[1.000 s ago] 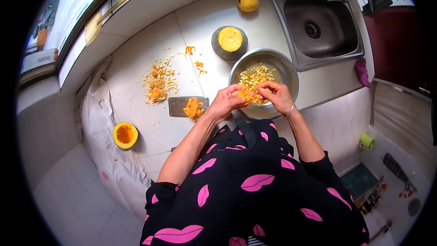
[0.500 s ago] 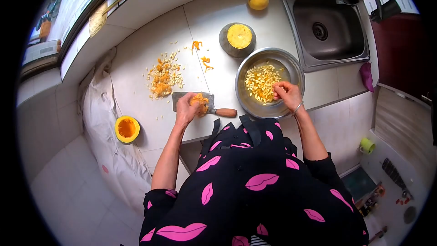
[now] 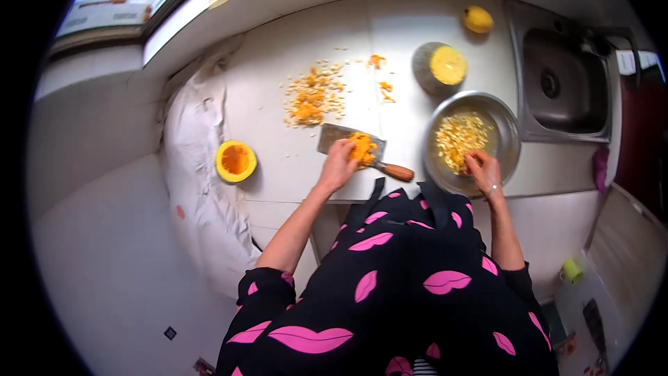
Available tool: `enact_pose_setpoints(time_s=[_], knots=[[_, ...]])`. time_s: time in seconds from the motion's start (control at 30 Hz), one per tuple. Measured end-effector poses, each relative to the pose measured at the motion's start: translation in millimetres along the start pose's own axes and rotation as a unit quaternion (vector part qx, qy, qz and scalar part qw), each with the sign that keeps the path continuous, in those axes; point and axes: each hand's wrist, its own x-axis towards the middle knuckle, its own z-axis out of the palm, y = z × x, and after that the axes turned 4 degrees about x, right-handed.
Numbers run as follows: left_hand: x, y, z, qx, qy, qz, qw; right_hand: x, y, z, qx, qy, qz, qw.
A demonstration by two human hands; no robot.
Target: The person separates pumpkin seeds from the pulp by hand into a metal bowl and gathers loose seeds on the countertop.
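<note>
My left hand (image 3: 337, 165) is closed on a clump of orange pumpkin pulp (image 3: 362, 150), over the cleaver. The cleaver's blade (image 3: 334, 137) lies flat on the counter, its wooden handle (image 3: 397, 171) pointing right. Fingers pinched together, my right hand (image 3: 485, 170) is at the near right inside of a metal bowl (image 3: 513, 125). Pale pumpkin seeds (image 3: 459, 138) with orange bits lie in that bowl; whatever the fingertips hold is too small to make out. A heap of seeds and pulp (image 3: 309, 101) spreads over the counter beyond the cleaver.
A hollowed pumpkin piece (image 3: 236, 161) stands at the left, near a white cloth (image 3: 195, 132). Behind the bowl is a larger pumpkin piece (image 3: 447, 65) with a yellow cut face. A yellow fruit (image 3: 478, 19) lies near the sink (image 3: 563, 87). Pulp scraps (image 3: 386, 90) dot the counter.
The whole view has shifted, so the counter's things appear further right. My left hand remains at the pulp on the cleaver; my right hand remains low over the seeds in the bowl.
</note>
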Motion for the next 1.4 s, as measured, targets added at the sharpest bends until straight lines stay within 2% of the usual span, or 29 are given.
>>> enact_pose_setpoints(time_s=[0.07,0.1,0.2,0.33,0.4,0.73,0.83,0.93,0.97,1.07,1.17,1.23,1.33,1.4], knots=[[3.6,5.8,-11.1,-0.022,-0.020,-0.031,0.999,-2.1,-6.7,0.1,0.038,-0.001,0.026,0.999],[8.9,4.8,-14.7,-0.012,0.022,0.001,1.000,2.4,2.6,-1.2,0.043,-0.010,0.017,0.999],[23.1,-3.4,-33.3,-0.065,0.061,-0.098,0.991,3.9,5.2,0.3,0.079,-0.004,0.034,0.996],[45.7,-38.9,-53.3,0.059,0.201,-0.139,0.968,3.2,2.0,3.2,0.092,-0.004,0.034,0.995],[53.5,-51.3,-59.5,0.105,0.213,-0.145,0.961,2.7,-0.1,5.4,0.075,-0.007,0.029,0.997],[75.0,-83.3,-61.9,0.186,0.118,-0.118,0.968,0.2,-8.7,11.3,0.102,-0.013,0.040,0.994],[80.7,-94.6,-73.8,0.025,0.061,-0.214,0.975,-0.6,-10.2,12.3,0.110,-0.011,0.045,0.993],[75.4,-99.4,-82.7,-0.097,0.115,-0.206,0.967,-1.4,-8.9,12.8,0.135,-0.013,0.052,0.989],[74.2,-100.5,-85.8,-0.111,0.090,-0.240,0.960,-1.6,-8.5,13.0,0.144,-0.012,0.055,0.988],[70.8,-96.6,-79.9,0.007,0.159,-0.156,0.975,-1.2,-11.3,12.7,0.168,-0.012,0.061,0.984],[69.8,-91.1,-73.9,0.121,0.112,-0.070,0.984,0.2,-15.4,9.9,0.171,-0.011,0.061,0.983],[71.8,-77.3,-71.0,0.161,0.103,-0.077,0.979,1.6,-23.6,6.6,0.157,0.001,0.061,0.986],[76.8,-70.9,-60.9,0.181,0.093,-0.089,0.975,-2.1,-46.2,7.2,0.168,0.073,-0.018,0.983],[78.6,-77.6,-55.9,0.200,0.089,-0.071,0.973,0.6,-41.4,6.1,0.074,0.081,-0.088,0.990]])
